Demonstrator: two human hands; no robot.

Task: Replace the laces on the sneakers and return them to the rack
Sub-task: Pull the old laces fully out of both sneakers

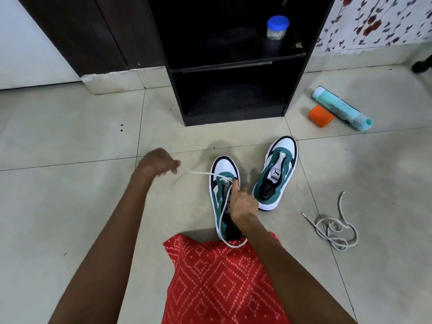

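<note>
– Two sneakers in view, operator. Where are they against the rack (233, 69)?

– Both are on the floor in front of the rack, toes pointing toward it. I see the far sneaker (278, 174) nearer the rack, with no lace in its eyelets. The near sneaker (224, 197) lies farther out, its heel at a red cloth (222, 277).

– Lace?

– A white lace (201, 173) crosses the near sneaker's front eyelets. One end runs taut away from the shoe, and the other hangs in a long loop past the heel onto the cloth.

– Hands?

– The left hand (159, 162) is raised clear of the shoe, fingers curled, pinching the taut end. The right hand (243, 204) sits on the near sneaker at the eyelets, fingers bent. It is blurred, so I cannot tell whether it pinches the lace or only steadies the shoe.

– Other items?

– A loose lace (334, 230) is tangled on the floor, farther from the rack than either shoe. A jar (277, 28) with a blue lid stands on the rack's upper shelf. A teal bottle (339, 107) lies beside the rack's right foot, with an orange cap (320, 116) touching it.
</note>
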